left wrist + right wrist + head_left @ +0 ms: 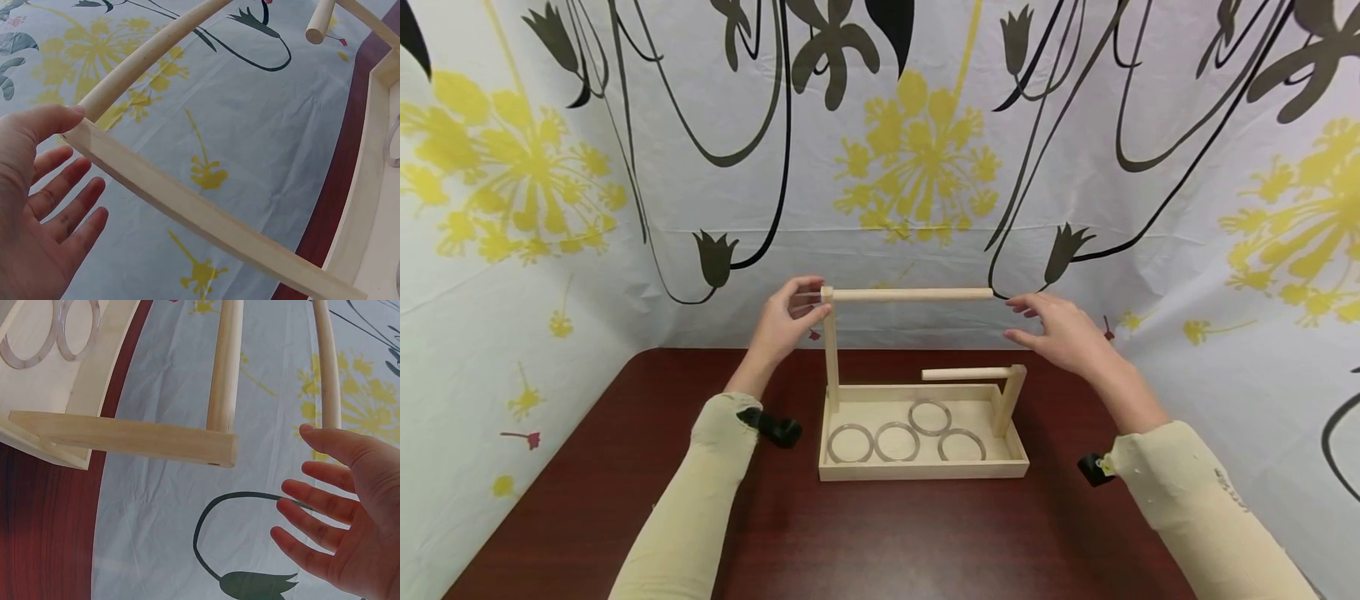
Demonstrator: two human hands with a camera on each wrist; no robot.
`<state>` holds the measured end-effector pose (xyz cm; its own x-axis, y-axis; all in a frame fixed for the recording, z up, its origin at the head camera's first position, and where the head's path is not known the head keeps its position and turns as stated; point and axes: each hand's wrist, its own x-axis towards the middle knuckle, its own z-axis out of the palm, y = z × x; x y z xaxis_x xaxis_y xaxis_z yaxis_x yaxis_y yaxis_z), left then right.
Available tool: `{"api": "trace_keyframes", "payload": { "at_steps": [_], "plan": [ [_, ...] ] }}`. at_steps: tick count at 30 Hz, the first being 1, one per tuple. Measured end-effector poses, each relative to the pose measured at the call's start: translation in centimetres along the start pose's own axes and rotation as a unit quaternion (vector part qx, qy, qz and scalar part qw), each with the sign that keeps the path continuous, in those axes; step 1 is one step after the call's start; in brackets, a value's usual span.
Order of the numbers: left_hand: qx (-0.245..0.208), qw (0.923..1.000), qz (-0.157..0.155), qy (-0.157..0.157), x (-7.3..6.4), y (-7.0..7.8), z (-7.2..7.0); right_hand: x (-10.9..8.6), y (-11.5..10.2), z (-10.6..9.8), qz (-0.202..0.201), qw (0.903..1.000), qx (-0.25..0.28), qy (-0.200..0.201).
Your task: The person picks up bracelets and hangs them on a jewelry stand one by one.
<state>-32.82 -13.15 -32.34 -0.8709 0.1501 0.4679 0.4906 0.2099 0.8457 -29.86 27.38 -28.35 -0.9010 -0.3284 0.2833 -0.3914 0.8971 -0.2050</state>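
A pale wooden stand has a shallow tray (pixel 925 472), a tall left post (pixel 831 358) and a short right post (pixel 1011 396). From the tall post a long dowel (pixel 910 295) runs right; a shorter dowel (pixel 962 374) points left from the short post. My left hand (pixel 786 321) is at the tall post's top, its thumb (pixel 53 119) on the corner by the dowel and the other fingers spread. Just beyond the long dowel's free end, my right hand (pixel 1056 329) hovers with fingers extended and holds nothing.
Several translucent rings (pixel 897 423) lie flat in the tray. The stand rests on a dark red-brown table (pixel 895 533). Behind it hangs a white cloth (pixel 880 192) with yellow and dark flower prints. Each wrist carries a small black camera (pixel 778 429).
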Motion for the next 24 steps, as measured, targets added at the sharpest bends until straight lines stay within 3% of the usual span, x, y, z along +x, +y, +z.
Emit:
{"api": "trace_keyframes", "payload": {
  "at_steps": [24],
  "plan": [
    [-0.020,0.9996,-0.007,0.021,0.1,-0.5,1.1,-0.6,-2.8,-0.3,-0.033,0.9991,0.018,0.020]
  ]
}}
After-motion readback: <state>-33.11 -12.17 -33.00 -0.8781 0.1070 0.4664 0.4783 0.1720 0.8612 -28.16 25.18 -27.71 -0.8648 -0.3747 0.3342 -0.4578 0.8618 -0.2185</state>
